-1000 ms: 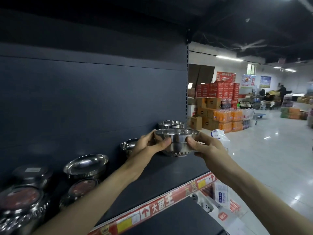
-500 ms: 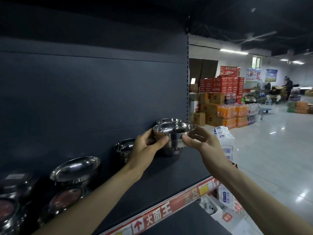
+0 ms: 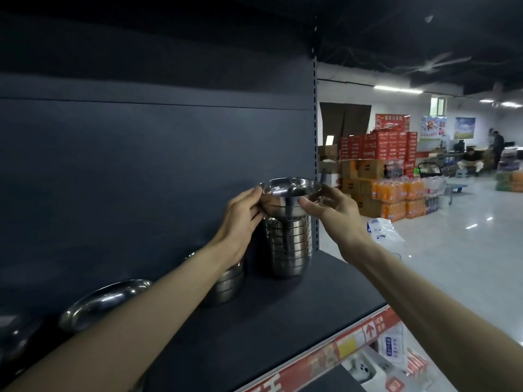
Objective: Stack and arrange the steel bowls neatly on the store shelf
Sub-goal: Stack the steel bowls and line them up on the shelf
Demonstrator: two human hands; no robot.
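Observation:
A shiny steel bowl (image 3: 285,193) sits at the top of a tall stack of steel bowls (image 3: 290,247) at the far right end of the dark shelf (image 3: 283,321). My left hand (image 3: 240,216) grips its left rim and my right hand (image 3: 334,206) grips its right rim. The bowl rests in or just above the stack's top; I cannot tell which. A shorter stack of bowls (image 3: 229,284) stands to the left, partly hidden by my left forearm. A wide steel bowl (image 3: 104,301) lies further left.
The shelf's upright post (image 3: 314,137) stands just right of the tall stack. More steelware (image 3: 14,335) sits dim at the far left. Below the red price strip (image 3: 353,340) are packaged goods. Stacked cartons (image 3: 382,154) and drinks fill the aisle at the right.
Both hands have carried the bowl up and back from the front of the shelf onto the top of the tall stack at the right end.

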